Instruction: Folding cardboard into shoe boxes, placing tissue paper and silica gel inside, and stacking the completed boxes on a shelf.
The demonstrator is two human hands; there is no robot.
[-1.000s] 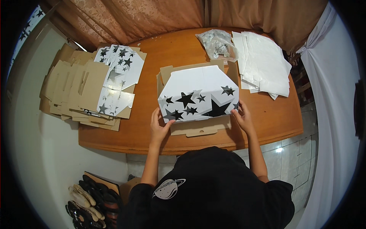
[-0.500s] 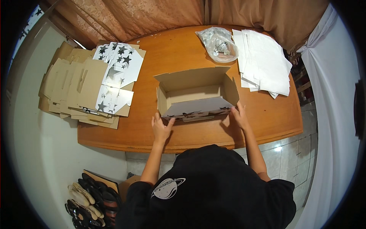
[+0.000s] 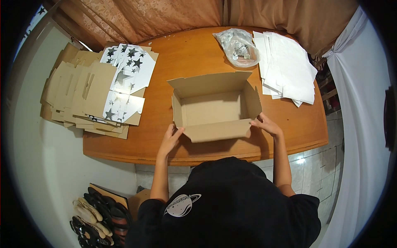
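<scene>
An open cardboard box, plain brown inside, stands in the middle of the wooden table in front of me. Its far flap rises at the back, and its near flap leans outward toward me. My left hand grips the near left corner, thumb at the edge and the other fingers partly hidden against the side. At the near right corner, my right hand pinches the edge between thumb and fingers.
Flat, unfolded cardboard boxes, some with black stars on white, pile up on the table's left. A clear plastic bag with small silvery pieces lies at the back, beside white sheets. Shoes stand low at left.
The near flap, which leaned inward showing its star-printed outside, has swung out toward me and shows plain brown. Both hands have closed on the near corners.
</scene>
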